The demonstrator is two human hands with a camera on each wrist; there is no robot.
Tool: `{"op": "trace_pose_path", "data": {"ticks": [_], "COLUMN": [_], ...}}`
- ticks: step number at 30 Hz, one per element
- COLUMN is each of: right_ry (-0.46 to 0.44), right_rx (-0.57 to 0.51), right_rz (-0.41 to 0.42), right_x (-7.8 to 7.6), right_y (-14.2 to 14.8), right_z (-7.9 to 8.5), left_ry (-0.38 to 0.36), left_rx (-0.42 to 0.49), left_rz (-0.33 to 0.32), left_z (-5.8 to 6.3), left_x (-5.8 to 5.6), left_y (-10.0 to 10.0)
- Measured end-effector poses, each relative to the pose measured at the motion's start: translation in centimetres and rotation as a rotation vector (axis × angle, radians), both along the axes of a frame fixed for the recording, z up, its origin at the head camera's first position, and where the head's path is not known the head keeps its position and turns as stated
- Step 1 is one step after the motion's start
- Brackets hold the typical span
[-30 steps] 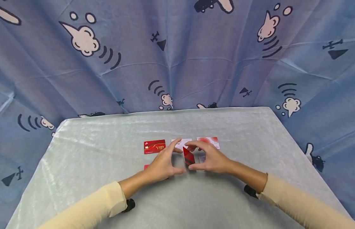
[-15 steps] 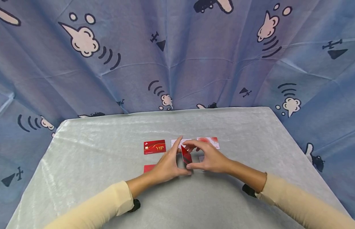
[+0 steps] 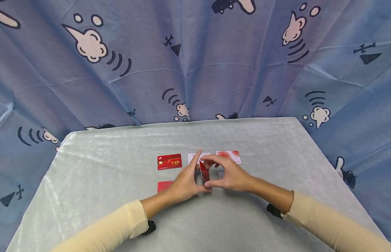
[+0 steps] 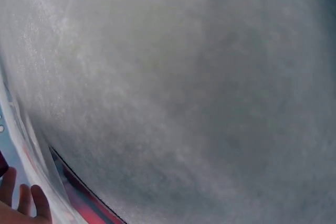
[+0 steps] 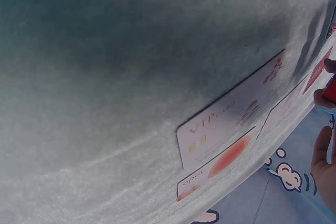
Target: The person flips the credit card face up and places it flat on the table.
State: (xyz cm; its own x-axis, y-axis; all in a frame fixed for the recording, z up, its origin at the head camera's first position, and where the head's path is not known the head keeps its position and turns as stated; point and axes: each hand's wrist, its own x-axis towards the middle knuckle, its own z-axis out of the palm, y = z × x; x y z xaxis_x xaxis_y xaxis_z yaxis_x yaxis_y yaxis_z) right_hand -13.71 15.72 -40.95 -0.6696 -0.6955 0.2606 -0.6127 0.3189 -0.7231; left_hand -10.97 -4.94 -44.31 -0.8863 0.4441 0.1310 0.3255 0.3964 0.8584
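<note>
My right hand (image 3: 234,175) pinches a red card (image 3: 204,172) by its near and far edges, thumb below and fingers above, so the card stands on a tilt over the table. Close on the card's left is my left hand (image 3: 186,183), its index finger straight up and its thumb stretched toward the right thumb. Whether the left fingers touch the card is hard to make out. Under the left wrist lies a plain red card (image 3: 164,186), partly covered. A pale card (image 3: 221,174) shows partly behind the right hand; in the right wrist view this white card (image 5: 228,111) reads VIP.
Along the back of the pale cloth-covered table (image 3: 261,140) lie a red VIP card (image 3: 169,161), a white card (image 3: 192,156) partly behind the left index finger, and a white card with a red circle (image 3: 225,154). A blue patterned curtain (image 3: 195,77) hangs behind.
My left hand has moved right, up to the held card, uncovering more of the plain red card. The held card has shifted slightly left and turned more edge-on.
</note>
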Motion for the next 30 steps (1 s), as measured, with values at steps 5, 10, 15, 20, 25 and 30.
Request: {"op": "trace_pose_path", "data": {"ticks": [5,10,15,20,25,30], "right_ry": [0.0,0.0,0.028,0.048,0.057,0.068], "right_rx": [0.004,0.013,-0.016,-0.015,0.009,0.009], "right_rz": [0.001,-0.008,0.011,0.013,0.002,0.004], "right_x": [0.0,0.1,-0.2,-0.3,-0.2,-0.2], "right_y": [-0.1,-0.1,-0.5,-0.7,-0.8,-0.8], "right_z": [0.1,0.3,0.8,1.6,2.2,2.4], "left_ry": [0.007,0.013,0.024,0.036,0.024,0.016], "left_rx": [-0.006,-0.037,-0.035,0.002,-0.002,-0.005], "left_rz": [0.008,0.015,0.006,-0.024,-0.027,-0.026], "left_z": [0.1,0.1,0.2,0.0,0.0,0.1], "left_x": [0.1,0.1,0.1,0.0,0.0,0.0], "left_y": [-0.1,-0.1,0.0,0.2,0.3,0.3]}}
